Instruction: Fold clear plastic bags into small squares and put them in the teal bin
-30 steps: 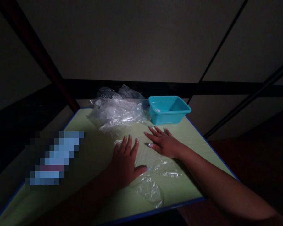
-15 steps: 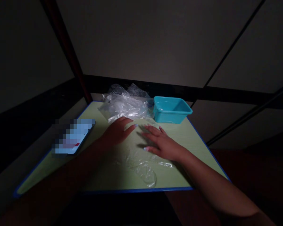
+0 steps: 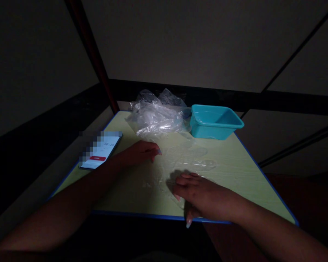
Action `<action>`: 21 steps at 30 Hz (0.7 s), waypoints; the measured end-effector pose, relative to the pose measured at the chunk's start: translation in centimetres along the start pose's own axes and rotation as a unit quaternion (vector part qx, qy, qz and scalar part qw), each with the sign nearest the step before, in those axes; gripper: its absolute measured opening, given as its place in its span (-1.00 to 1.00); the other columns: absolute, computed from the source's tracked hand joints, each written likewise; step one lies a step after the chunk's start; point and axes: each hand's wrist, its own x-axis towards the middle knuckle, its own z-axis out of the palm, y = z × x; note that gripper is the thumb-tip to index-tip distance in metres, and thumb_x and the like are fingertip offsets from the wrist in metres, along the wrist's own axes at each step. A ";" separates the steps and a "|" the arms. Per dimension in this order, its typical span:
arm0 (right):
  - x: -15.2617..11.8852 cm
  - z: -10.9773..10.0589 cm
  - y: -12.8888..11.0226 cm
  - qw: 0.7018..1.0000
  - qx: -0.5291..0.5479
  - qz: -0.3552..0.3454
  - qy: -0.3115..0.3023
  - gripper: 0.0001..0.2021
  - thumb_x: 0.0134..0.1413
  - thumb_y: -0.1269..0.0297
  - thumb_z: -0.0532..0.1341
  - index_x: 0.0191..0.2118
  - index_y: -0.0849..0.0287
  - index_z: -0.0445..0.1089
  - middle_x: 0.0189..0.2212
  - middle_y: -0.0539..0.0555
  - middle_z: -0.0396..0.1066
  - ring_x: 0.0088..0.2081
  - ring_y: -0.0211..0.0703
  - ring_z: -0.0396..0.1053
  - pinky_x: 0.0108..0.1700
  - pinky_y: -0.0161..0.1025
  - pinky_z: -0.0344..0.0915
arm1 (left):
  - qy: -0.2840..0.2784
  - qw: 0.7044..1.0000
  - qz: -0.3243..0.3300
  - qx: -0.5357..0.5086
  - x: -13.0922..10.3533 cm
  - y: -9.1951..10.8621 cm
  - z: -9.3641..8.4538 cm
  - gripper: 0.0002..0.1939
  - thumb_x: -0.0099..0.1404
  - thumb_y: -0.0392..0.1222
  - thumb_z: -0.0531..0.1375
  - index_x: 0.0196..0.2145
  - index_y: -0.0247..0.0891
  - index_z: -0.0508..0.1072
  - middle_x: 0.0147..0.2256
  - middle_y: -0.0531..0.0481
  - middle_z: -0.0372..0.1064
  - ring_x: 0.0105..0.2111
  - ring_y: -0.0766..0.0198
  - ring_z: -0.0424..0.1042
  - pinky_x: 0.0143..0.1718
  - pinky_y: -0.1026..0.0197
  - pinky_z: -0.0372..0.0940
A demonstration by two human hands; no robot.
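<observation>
A clear plastic glove (image 3: 198,165) lay flat on the pale green tabletop (image 3: 243,174), between the two hands and a little beyond the right one, with its finger-shaped parts pointing to the right side. The left hand (image 3: 143,151) was at the left side of this thin film, palm side down, with the fingers bent and the thumb near to them; I could not tell whether it pinched the film or only rested there. The right hand (image 3: 194,191) was lower, over the near part of the film, with its fingers loosely curled and its thumb apart from them, pointing to the near blue edge, so this hand was partly open. Beyond the left hand was a crumpled heap of clear plastic (image 3: 158,118), which looked shiny in the dim light. Just beside this heap, beyond the right hand, stood a turquoise container (image 3: 214,131), upright and with open top. To the left of the left hand lay a phone (image 3: 102,149) with lit screen and a red mark on it, one part of it being covered by blurred squares.
</observation>
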 end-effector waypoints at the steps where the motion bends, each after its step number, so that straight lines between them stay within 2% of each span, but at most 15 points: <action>1: 0.2 -0.2 0.1 1.000 0.008 -0.003 0.006 -0.63 0.01 0.06 0.35 -0.15 0.21 0.41 -0.16 0.16 0.37 -0.04 0.00 0.25 -0.01 -0.13 0.17 | 0.006 1.000 0.004 -0.009 -0.1 0.1 -0.1 -0.50 0.32 0.23 0.00 -0.32 -0.27 0.47 -0.49 0.01 0.44 -0.44 0.25 0.39 -0.35 0.25 0.22; 7: 0.6 -0.1 1.0 0.999 0.030 -0.005 0.028 -0.86 0.08 0.29 0.33 -0.36 0.20 0.37 -0.31 0.06 0.34 -0.18 -0.12 0.23 -0.13 -0.20 0.16 | 0.007 0.998 0.001 -0.055 -0.4 -0.1 0.2 -0.33 0.28 0.39 -0.09 -0.28 -0.27 0.48 -0.50 -0.01 0.43 -0.51 0.29 0.31 -0.41 0.25 0.19; 11: 0.7 0.1 1.2 0.999 0.048 0.001 0.023 -0.88 0.08 0.33 0.32 -0.39 0.19 0.37 -0.36 0.03 0.33 -0.21 -0.14 0.22 -0.13 -0.19 0.15 | 0.003 0.996 -0.001 -0.094 -0.5 -0.9 0.7 -0.16 0.29 0.44 -0.30 -0.23 -0.29 0.49 -0.49 -0.02 0.41 -0.58 0.32 0.20 -0.48 0.25 0.14; 17: 0.5 -0.6 1.0 0.998 0.056 0.003 0.010 -0.94 0.13 0.37 0.27 -0.35 0.19 0.39 -0.37 0.04 0.34 -0.19 -0.12 0.20 -0.11 -0.18 0.15 | 0.015 0.994 0.026 -0.106 -0.8 -1.0 0.9 -0.09 0.25 0.48 -0.38 -0.20 -0.29 0.48 -0.46 -0.08 0.43 -0.49 0.23 0.29 -0.41 0.19 0.19; 19: 0.0 -1.3 1.1 0.998 0.065 0.004 -0.003 -0.88 0.07 0.31 0.33 -0.29 0.20 0.40 -0.32 0.05 0.35 -0.15 -0.10 0.21 -0.07 -0.16 0.16 | 0.013 0.994 0.032 -0.105 -0.8 -0.8 0.9 -0.04 0.21 0.50 -0.41 -0.20 -0.29 0.49 -0.46 -0.09 0.43 -0.49 0.22 0.29 -0.40 0.18 0.19; 21: -0.6 -2.2 1.3 0.997 0.072 0.006 -0.020 -0.73 -0.02 0.28 0.39 -0.19 0.21 0.40 -0.23 0.07 0.36 -0.10 -0.08 0.21 -0.01 -0.14 0.16 | 0.012 0.993 0.038 -0.108 -0.8 -0.7 1.0 -0.01 0.18 0.53 -0.42 -0.21 -0.28 0.49 -0.46 -0.09 0.43 -0.49 0.22 0.29 -0.39 0.17 0.20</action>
